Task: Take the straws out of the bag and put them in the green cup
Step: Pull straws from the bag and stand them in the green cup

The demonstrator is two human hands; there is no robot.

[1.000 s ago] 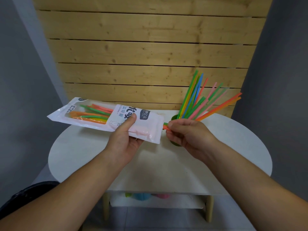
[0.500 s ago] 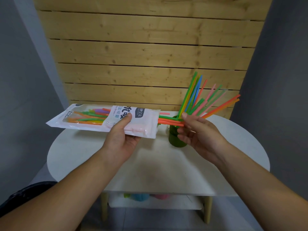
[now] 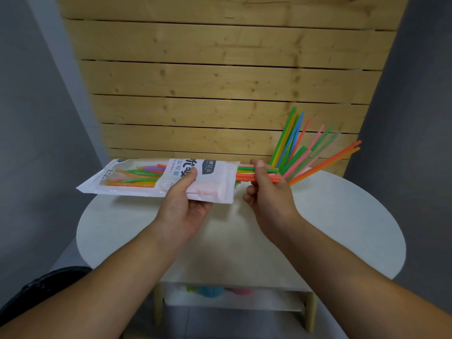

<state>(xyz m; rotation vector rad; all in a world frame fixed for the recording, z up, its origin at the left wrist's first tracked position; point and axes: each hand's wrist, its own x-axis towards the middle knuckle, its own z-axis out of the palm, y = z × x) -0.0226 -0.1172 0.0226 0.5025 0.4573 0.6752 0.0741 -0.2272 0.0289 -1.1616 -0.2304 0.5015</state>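
1. Half a second ago the right hand [image 3: 267,194] had its fingers stretched out beside the straw ends. Now they are curled round a bunch of straws [image 3: 244,176], orange, green and yellow, where it sticks out of the mouth of the bag [image 3: 215,189].
2. That bunch lies roughly level. Part of it is inside the bag, and its free ends reach just past the right hand.
3. The bag is white and pink plastic with a printed label and a clear window. More straws in the window [image 3: 137,178] show toward its left end. It is held flat above the table, mouth to the right.
4. The left hand [image 3: 182,201] grips the bag near its middle, thumb pressed on the label and fingers underneath.
5. The green cup was in plain view earlier. Now the right hand covers that spot, so the cup is probably behind it, though I cannot tell for sure.
6. A fan of standing straws [image 3: 300,152] rises behind the right hand, leaning right: green, yellow, blue, pink and orange.
7. A round white table [image 3: 342,228] lies under both hands, with a wooden slat wall [image 3: 220,81] behind it.
8. A shelf [image 3: 234,302] below the tabletop holds a few blurred coloured things.
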